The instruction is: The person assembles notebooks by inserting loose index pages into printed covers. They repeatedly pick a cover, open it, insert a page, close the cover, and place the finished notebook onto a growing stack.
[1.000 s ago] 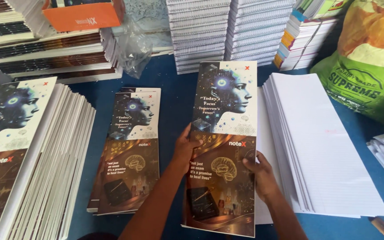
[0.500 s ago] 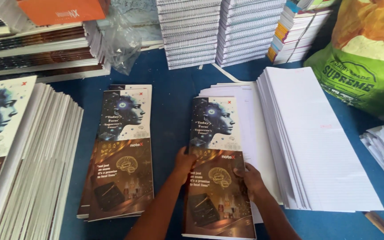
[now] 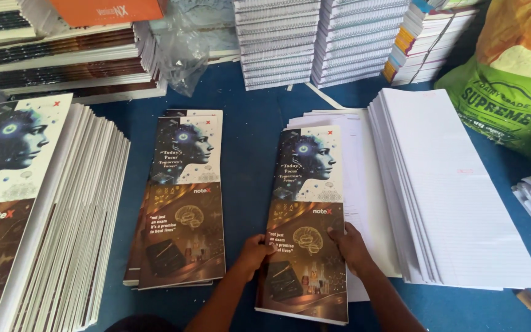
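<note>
1. Hands: the left hand (image 3: 254, 251) and right hand (image 3: 350, 246) should press evenly, squaring the printed cover sheet (image 3: 307, 221) over the ruled pages (image 3: 364, 203) beneath.
2. Fingers of both curl closed over the cover's lower side edges; it lies flat between them on the blue table (image 3: 253, 123).

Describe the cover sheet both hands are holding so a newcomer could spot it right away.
On the blue table, find the fanned white ruled sheets at right. Just left lies a cover, gripped by the left hand and right hand, unlike the untouched cover pile farther left.
</note>
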